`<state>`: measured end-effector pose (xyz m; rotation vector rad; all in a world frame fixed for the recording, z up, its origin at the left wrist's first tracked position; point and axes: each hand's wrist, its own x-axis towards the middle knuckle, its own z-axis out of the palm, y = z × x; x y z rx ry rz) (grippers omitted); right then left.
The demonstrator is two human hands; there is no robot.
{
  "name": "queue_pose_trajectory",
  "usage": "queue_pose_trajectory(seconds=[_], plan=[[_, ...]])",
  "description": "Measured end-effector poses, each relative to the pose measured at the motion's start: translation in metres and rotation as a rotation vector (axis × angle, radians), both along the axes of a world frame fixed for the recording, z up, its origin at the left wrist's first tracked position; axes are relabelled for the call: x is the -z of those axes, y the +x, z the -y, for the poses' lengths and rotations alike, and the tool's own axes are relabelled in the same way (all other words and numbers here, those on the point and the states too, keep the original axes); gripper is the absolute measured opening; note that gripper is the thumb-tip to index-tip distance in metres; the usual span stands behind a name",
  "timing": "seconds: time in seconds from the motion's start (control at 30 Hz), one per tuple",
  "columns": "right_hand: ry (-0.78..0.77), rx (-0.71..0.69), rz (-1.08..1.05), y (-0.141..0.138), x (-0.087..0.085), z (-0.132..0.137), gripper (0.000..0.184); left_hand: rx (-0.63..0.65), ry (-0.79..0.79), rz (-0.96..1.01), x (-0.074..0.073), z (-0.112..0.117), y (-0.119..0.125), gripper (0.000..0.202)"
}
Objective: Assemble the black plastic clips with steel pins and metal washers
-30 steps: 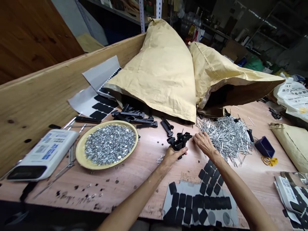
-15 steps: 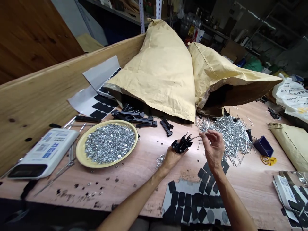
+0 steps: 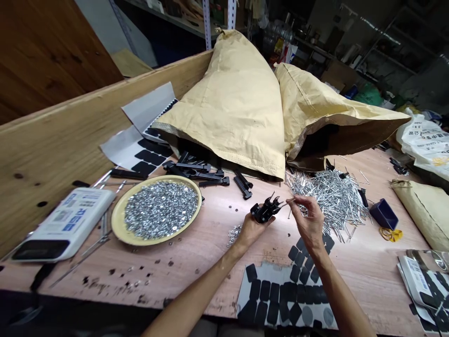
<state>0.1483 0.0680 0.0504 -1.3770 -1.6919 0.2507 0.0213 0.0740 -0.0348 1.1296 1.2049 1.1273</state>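
My left hand (image 3: 249, 230) is closed around several black plastic parts (image 3: 264, 211), held in a bunch above the table with their forked ends toward the right. Thin metal pins stick out of those ends. Between thumb and fingertips, my right hand (image 3: 308, 220) pinches a thin metal pin (image 3: 289, 201), its tip at the bunch's right side; whether it is inside a part I cannot tell. Behind the right hand lies a heap of metal pins (image 3: 336, 199). A small cluster of nuts (image 3: 234, 235) rests beside the left hand.
A yellow plate (image 3: 116, 229) full of small nuts stands left, beside a white scale-like device (image 3: 66, 224). Two large paper sacks (image 3: 231, 103) lie at the back. Black plastic pieces (image 3: 199, 171) spill out there. Black pads on a sheet (image 3: 273, 295) lie in front; a blue tray (image 3: 384, 214) sits right.
My right hand has moved slightly left and down, bringing its pin closer to the black parts. The left hand keeps its hold in nearly the same place.
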Motion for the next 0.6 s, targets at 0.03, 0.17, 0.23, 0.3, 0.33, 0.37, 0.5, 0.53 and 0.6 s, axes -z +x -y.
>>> queue_pose_trajectory(seconds=[0.03, 0.17, 0.23, 0.3, 0.33, 0.37, 0.5, 0.53, 0.6], plan=[[0.004, -0.025, 0.03, 0.0, 0.0, 0.0, 0.009, 0.003, 0.005, -0.001, 0.0, 0.0, 0.001, 0.023], [0.01, -0.128, 0.235, 0.008, 0.0, -0.002, 0.012, -0.006, 0.048, 0.012, -0.002, 0.001, 0.0, 0.026], [0.028, -0.073, 0.332, 0.02, 0.004, -0.004, 0.016, -0.017, 0.07, 0.032, -0.002, 0.003, -0.002, 0.026], [0.017, 0.005, 0.526, 0.035, 0.012, -0.006, 0.016, -0.047, 0.08, 0.049, -0.002, 0.006, -0.004, 0.029], [-0.008, 0.017, 0.672, 0.042, 0.018, -0.007, 0.017, -0.066, 0.082, 0.054, -0.002, 0.008, -0.004, 0.031], [-0.042, 0.002, 0.833, 0.049, 0.025, -0.007, 0.018, -0.076, 0.084, 0.056, -0.003, 0.009, -0.004, 0.032], [-0.11, -0.196, 1.26, 0.064, 0.048, -0.01, 0.02, 0.01, 0.055, 0.048, -0.011, 0.014, -0.005, 0.025], [-0.088, -0.241, 1.296, 0.065, 0.051, -0.012, 0.02, 0.044, 0.031, 0.045, -0.013, 0.015, -0.006, 0.023], [-0.025, -0.321, 1.324, 0.068, 0.054, -0.018, 0.02, 0.101, -0.024, 0.051, -0.018, 0.018, -0.008, 0.018]])
